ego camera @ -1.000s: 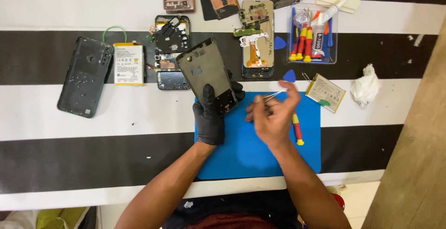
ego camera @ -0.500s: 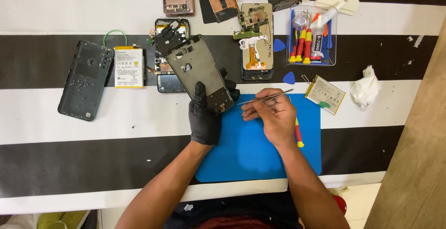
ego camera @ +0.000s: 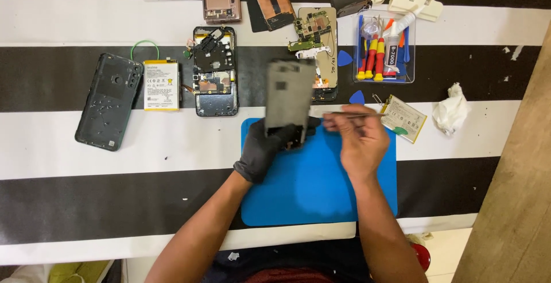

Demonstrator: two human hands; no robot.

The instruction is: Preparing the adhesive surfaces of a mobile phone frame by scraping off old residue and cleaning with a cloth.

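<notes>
My left hand [ego camera: 265, 145], in a black glove, grips the lower end of a grey phone frame [ego camera: 288, 93] and holds it upright above the blue work mat [ego camera: 310, 191]. The frame is blurred. My bare right hand [ego camera: 359, 139] holds thin metal tweezers [ego camera: 351, 114] level, their tip pointing left close to the frame's lower right corner. Both hands hover over the mat's far edge.
On the black-and-white striped cloth lie a dark phone back cover [ego camera: 109, 100], a white battery [ego camera: 161, 84], an opened phone [ego camera: 214, 70], a circuit board [ego camera: 313, 30], a clear tray of screwdrivers [ego camera: 383, 47], a second battery [ego camera: 404, 118] and a crumpled tissue [ego camera: 450, 109]. A wooden surface [ego camera: 516, 191] runs along the right.
The phone frame has turned from tilted left to nearly upright and shifted right. My right hand has risen from the mat and brought the tweezers level beside the frame.
</notes>
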